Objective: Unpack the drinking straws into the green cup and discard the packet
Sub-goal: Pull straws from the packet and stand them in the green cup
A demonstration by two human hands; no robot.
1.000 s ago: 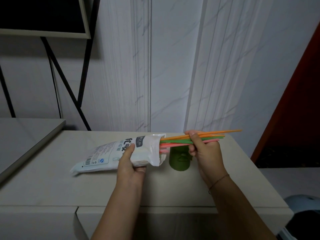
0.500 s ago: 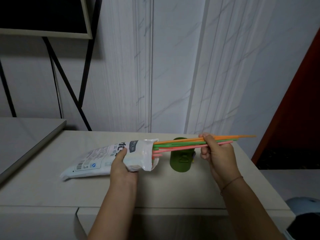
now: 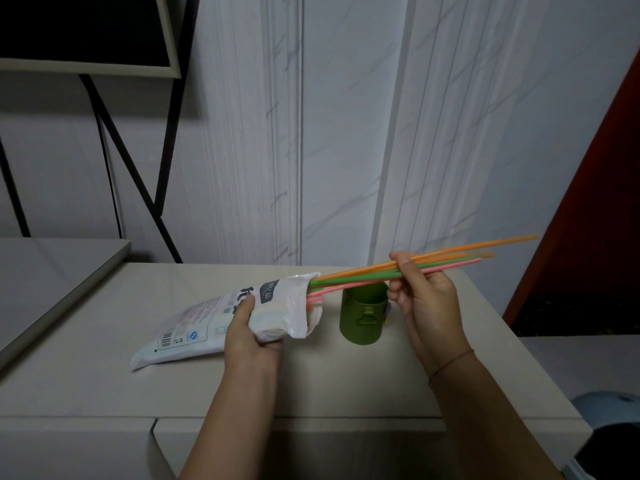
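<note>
Several straws are pinched in the right hand, their tails inside the packet gripped by the left hand. Risk: loose pink straws at the mouth may spill. The green cup stands below, at 3 o'clock of the packet. The worktop edge lies near at 3 o'clock; open room lies at 9 o'clock.

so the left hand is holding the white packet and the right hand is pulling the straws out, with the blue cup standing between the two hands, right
Not quite: the cup is green, not blue, as the head view shows. The rest holds: the left hand grips the white packet and the right hand pulls the straws out.
</note>
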